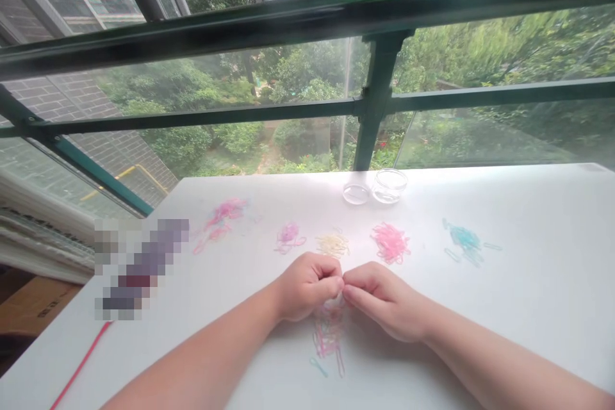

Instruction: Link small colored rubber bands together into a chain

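Observation:
My left hand (pixel 307 285) and my right hand (pixel 382 300) meet fingertip to fingertip low over the white table (pixel 528 282), pinching something small between them that I cannot make out. Right under them lies a mixed heap of thin rubber bands (pixel 328 339), mostly pink with a few blue ones. Farther back, sorted piles sit in a row: pink-red (pixel 220 218), purple (pixel 288 237), yellow (pixel 332 245), pink (pixel 390 242) and blue (pixel 465 240).
A small clear round container (pixel 389 184) and its lid (pixel 356 193) stand at the table's back edge by the window. A blurred-out object (pixel 139 266) lies at the left. A red cord (pixel 81 362) runs along the front left edge.

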Demonstrator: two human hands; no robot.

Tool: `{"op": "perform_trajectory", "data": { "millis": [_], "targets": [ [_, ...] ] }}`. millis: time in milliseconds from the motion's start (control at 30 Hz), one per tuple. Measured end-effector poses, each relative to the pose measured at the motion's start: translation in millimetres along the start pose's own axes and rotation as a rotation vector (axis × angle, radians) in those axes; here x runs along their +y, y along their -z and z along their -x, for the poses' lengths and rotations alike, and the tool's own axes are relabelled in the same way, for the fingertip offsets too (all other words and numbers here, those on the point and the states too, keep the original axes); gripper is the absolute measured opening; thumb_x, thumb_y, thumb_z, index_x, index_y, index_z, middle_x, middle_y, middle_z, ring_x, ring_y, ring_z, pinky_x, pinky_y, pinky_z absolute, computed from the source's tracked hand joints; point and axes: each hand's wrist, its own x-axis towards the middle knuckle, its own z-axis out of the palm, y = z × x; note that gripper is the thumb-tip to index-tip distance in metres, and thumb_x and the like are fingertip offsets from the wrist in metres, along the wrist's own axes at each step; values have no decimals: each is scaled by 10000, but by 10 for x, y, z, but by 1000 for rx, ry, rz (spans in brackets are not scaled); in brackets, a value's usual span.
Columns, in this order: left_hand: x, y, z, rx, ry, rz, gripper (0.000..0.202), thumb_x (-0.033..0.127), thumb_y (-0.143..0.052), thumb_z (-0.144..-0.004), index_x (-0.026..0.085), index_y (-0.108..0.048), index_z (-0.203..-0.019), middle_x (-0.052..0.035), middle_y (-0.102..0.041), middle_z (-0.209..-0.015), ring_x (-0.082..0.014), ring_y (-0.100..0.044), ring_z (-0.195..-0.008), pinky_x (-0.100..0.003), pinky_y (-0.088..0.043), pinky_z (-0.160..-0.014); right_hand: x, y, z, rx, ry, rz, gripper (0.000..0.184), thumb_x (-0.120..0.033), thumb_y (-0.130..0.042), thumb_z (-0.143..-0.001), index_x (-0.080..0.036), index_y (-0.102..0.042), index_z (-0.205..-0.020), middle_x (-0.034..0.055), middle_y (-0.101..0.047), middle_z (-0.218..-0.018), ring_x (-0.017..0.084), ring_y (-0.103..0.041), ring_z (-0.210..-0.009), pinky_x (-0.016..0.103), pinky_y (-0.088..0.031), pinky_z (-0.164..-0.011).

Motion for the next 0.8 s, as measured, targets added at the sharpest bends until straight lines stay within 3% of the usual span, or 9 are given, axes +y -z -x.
{"op": "perform_trajectory", "data": {
  "millis": [300, 533, 800],
  "targets": [
    [-88, 80, -60, 97, -3, 299, 297, 341, -553, -658, 126, -419, -502, 55, -363, -420, -9, -289, -397, -175, -195, -433, -9, 28, 2, 52, -1, 21, 368, -322, -385, -895, -103, -428, -602, -20, -371, -556, 26, -338, -545, 151, -288, -534],
    [-49, 6, -14, 18, -23, -58, 274, 316, -531, -725, 101, -477, -564, 23, -464, -545, -23, -385, -551, -165, -304, -557, 0, -2, -2, 54, 21, 15, 363, -352, -372, -914, -106, -433, -655, -20, -386, -594, 24, -329, -573, 143, -292, -546],
    [-50, -1, -19, 8, -21, -75, 297, 347, -515, -743, 108, -453, -579, 16, -465, -576, -30, -398, -565, -163, -320, -562, -2, 1, 4, 97, -33, -2, 418, -442, -379, -906, -115, -403, -647, -11, -439, -597, 35, -365, -582, 153, -325, -557]
  ]
}}
